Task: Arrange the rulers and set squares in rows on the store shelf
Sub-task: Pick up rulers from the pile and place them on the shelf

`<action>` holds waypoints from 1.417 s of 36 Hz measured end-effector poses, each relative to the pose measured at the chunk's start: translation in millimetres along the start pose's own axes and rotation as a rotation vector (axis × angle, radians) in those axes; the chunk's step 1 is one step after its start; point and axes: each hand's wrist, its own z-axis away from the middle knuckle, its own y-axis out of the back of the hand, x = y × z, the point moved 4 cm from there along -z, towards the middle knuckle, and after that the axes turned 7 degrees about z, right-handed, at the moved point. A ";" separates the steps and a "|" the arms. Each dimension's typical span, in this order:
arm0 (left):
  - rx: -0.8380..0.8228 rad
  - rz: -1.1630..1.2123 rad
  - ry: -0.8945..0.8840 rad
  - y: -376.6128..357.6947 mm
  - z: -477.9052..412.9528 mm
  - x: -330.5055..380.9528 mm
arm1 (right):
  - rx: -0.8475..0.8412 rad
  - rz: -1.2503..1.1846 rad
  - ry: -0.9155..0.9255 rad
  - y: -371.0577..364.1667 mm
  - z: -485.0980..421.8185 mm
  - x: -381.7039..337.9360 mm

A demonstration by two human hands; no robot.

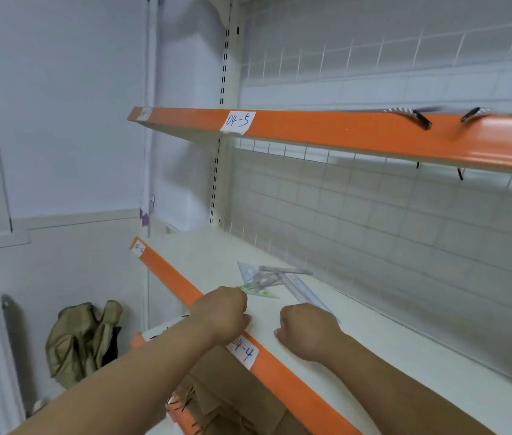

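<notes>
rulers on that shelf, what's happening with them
A person is sorting a small heap of clear rulers and set squares on the lower shelf, the one with the 04-4 label. The left hand pinches a green set square at the heap's near edge. The right hand sits curled over the near end of a long clear ruler; its grip is hidden. Nothing lies in rows yet.

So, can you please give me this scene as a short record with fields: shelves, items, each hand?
lower shelf: orange front edge, labelled 04-4
upper shelf: labelled 04-5
pile: clear rulers and set squares, overlapping, not in rows
left hand: fingers curled, holds green-marked set square
right hand: fingers curled at the near end of the long ruler; grip hidden
</notes>
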 end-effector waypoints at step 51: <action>-0.540 -0.249 -0.684 -46.8 -173.4 -87.9 | -0.265 0.153 -0.545 -39.6 -40.1 31.6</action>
